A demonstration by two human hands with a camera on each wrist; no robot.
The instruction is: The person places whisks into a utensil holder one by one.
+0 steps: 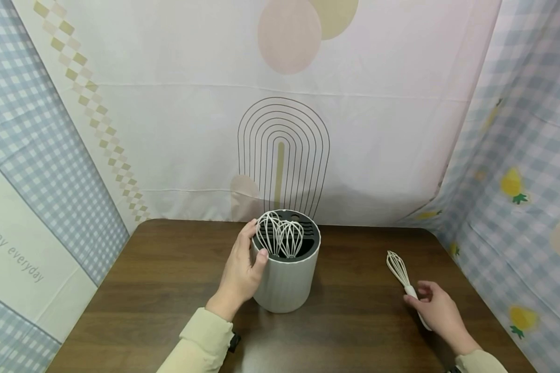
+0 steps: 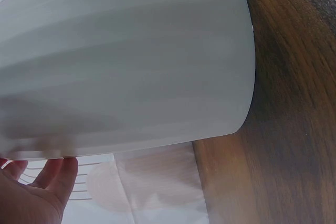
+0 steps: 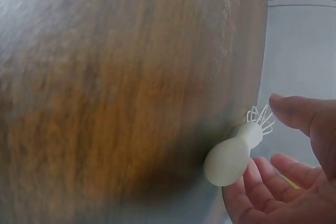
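A pale ribbed utensil holder (image 1: 284, 287) with a dark slotted top stands upright on the table. Two white wire whisks (image 1: 291, 238) stick up from its opening. My left hand (image 1: 240, 267) holds the holder's left side, thumb at the near rim and fingers farther back. In the left wrist view the holder's wall (image 2: 131, 72) fills most of the picture. At the right, another whisk (image 1: 398, 267) lies on the table, wires pointing away. My right hand (image 1: 441, 311) is around its white handle (image 3: 228, 163); the right wrist view shows the thumb apart from the handle and fingers beside it.
The brown wooden table (image 1: 168, 290) reaches back to a patterned cloth (image 1: 182, 140). Checked cloths hang at the left (image 1: 37, 171) and right (image 1: 527, 217) sides.
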